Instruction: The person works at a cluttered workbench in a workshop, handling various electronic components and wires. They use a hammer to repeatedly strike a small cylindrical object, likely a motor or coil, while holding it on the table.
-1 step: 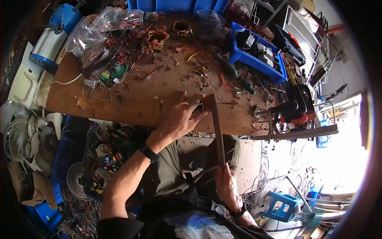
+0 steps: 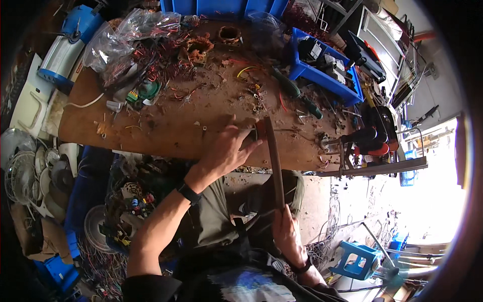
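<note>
My left hand (image 2: 227, 152) is at the near edge of the wooden workbench (image 2: 166, 128), its fingers closed round a small reddish-brown, copper-coloured part (image 2: 260, 129). The fingers partly hide that part, so I cannot tell its exact kind. My right hand (image 2: 289, 234) grips the lower end of a long, flat brown bar (image 2: 275, 168) in front of my lap. The bar's far end reaches up beside the copper-coloured part and seems to touch it.
Copper wire scraps (image 2: 171, 68) and a clear plastic bag (image 2: 146, 25) lie at the bench's back left. A green-handled tool (image 2: 289, 84) lies near a blue bin (image 2: 327, 70) of parts. A clamp-like tool (image 2: 344, 151) stands at the right edge. A blue stool (image 2: 357, 260) is at lower right.
The bar has shifted very slightly away from me along its length. The copper-coloured part looks slightly turned in my left hand.
</note>
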`<state>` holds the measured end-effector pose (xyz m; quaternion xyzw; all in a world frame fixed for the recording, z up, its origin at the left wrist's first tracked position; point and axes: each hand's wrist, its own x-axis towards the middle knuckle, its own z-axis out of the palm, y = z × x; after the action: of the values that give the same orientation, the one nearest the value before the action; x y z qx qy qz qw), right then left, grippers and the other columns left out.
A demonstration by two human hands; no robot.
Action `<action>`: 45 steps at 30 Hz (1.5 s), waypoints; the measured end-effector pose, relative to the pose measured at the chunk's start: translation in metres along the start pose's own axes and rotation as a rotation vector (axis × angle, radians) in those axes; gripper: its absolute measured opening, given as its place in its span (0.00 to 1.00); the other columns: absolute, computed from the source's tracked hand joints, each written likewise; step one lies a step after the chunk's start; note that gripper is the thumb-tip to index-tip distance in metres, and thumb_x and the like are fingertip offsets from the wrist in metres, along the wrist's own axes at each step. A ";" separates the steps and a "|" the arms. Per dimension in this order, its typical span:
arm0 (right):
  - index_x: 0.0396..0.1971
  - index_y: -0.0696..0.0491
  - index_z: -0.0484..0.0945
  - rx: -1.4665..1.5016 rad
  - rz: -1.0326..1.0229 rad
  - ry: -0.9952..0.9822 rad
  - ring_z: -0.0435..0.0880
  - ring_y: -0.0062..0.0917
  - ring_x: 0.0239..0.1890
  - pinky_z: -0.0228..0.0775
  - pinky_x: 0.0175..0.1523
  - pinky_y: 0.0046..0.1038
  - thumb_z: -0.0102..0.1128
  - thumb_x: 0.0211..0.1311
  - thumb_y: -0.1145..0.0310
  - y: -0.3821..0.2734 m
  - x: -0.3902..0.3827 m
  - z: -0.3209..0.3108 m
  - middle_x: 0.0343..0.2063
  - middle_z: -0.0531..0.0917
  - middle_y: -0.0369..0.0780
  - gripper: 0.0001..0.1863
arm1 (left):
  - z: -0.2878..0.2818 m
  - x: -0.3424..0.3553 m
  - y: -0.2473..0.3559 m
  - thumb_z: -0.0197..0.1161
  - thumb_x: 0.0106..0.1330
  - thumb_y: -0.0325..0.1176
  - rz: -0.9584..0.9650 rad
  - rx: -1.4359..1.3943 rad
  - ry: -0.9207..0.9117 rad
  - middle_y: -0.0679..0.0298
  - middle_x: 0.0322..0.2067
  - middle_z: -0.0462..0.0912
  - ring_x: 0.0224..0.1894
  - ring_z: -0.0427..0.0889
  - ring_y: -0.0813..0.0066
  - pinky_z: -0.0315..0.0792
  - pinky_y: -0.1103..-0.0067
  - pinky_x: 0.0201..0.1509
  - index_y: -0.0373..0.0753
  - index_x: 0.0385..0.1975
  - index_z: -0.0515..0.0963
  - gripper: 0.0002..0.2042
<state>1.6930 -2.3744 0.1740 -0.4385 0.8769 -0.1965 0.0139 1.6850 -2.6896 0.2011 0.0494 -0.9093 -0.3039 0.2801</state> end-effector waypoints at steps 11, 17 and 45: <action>0.54 0.67 0.71 0.127 -0.018 0.173 0.75 0.53 0.19 0.64 0.26 0.49 0.55 0.73 0.70 -0.007 0.080 0.007 0.20 0.78 0.57 0.17 | 0.000 0.001 -0.001 0.66 0.69 0.49 0.011 0.053 0.054 0.44 0.41 0.86 0.42 0.86 0.46 0.80 0.60 0.50 0.42 0.59 0.77 0.24; 0.52 0.69 0.70 0.119 0.099 0.019 0.75 0.57 0.17 0.63 0.25 0.56 0.56 0.72 0.71 -0.007 -0.006 -0.001 0.16 0.76 0.57 0.18 | 0.001 -0.001 -0.002 0.65 0.69 0.47 0.023 0.016 0.021 0.51 0.42 0.87 0.43 0.87 0.49 0.78 0.60 0.59 0.42 0.59 0.76 0.23; 0.44 0.60 0.72 0.809 0.443 -0.214 0.75 0.41 0.22 0.65 0.31 0.41 0.44 0.79 0.64 -0.018 0.117 -0.036 0.21 0.76 0.47 0.13 | -0.001 -0.004 0.000 0.66 0.69 0.47 -0.020 -0.066 -0.040 0.51 0.53 0.84 0.59 0.80 0.47 0.76 0.60 0.61 0.41 0.62 0.76 0.26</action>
<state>1.6278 -2.4625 0.2304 -0.2181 0.7960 -0.4682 0.3156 1.6885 -2.6892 0.2000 0.0430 -0.9037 -0.3374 0.2602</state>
